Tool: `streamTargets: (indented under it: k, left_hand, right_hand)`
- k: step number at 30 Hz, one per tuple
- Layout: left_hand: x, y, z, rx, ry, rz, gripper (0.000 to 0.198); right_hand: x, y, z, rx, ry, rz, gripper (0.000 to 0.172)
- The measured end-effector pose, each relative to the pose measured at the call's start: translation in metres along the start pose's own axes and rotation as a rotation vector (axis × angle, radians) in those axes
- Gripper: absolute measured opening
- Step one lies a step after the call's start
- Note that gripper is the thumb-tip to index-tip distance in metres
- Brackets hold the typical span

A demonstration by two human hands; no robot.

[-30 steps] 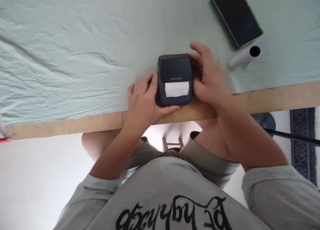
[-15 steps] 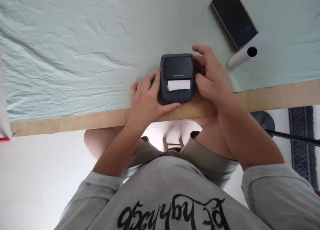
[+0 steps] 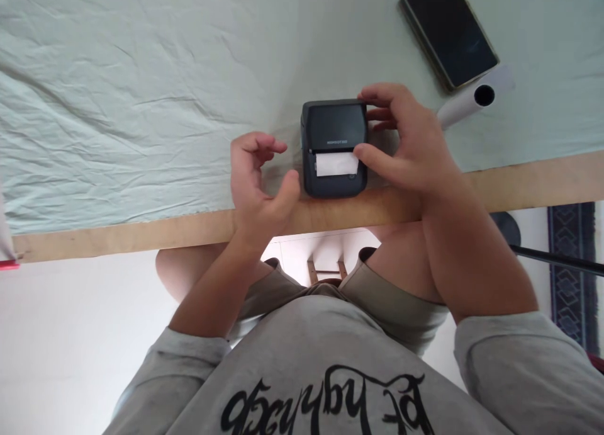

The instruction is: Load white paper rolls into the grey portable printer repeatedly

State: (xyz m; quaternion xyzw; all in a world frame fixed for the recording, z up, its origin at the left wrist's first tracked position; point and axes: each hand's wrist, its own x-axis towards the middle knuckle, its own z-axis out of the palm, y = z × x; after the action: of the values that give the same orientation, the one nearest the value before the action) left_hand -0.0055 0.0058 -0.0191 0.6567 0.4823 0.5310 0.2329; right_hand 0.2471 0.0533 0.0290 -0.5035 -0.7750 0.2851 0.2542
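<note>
A small dark label printer (image 3: 335,121) sits at the table's front edge, a short white strip of paper (image 3: 336,163) lying out of its slot. My right hand (image 3: 408,139) grips the printer's right side, with the thumb on top by the strip's right end and the index finger at the far right corner. The other right fingers curl beside the casing, their tips partly hidden. To the left of the printer, my left hand (image 3: 259,177) is apart from it, thumb and fingers parted with nothing between them.
A dark phone-like slab (image 3: 453,35) lies at the far right of the pale green cloth (image 3: 141,95). Against its near corner is a white paper roll with a dark hollow core (image 3: 465,104). A bare wooden strip (image 3: 141,232) forms the table's front edge.
My left hand has let go of the printer's left side and moved away to the left. My right thumb has shifted from the printer's side onto its top, beside the paper strip.
</note>
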Motion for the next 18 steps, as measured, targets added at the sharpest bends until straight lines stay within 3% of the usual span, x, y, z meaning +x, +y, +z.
streamTargets:
  k: [4, 7, 11, 18]
  left_hand:
    - [0.002, -0.010, 0.000, -0.070, -0.020, -0.136, 0.056]
    - [0.005, -0.004, -0.001, -0.030, -0.036, -0.259, 0.036]
    - [0.006, 0.003, 0.000, -0.017, -0.032, -0.286, 0.030]
    - [0.006, 0.004, 0.001, -0.020, -0.005, -0.306, 0.040]
  right_hand:
    - [0.000, -0.002, 0.000, -0.045, 0.053, -0.040, 0.054]
    - [0.000, -0.002, 0.000, -0.057, 0.100, -0.045, 0.046]
    - [0.000, -0.003, 0.007, -0.054, 0.223, -0.001, 0.037]
    - [0.009, -0.023, 0.029, 0.083, 0.378, 0.104, 0.025]
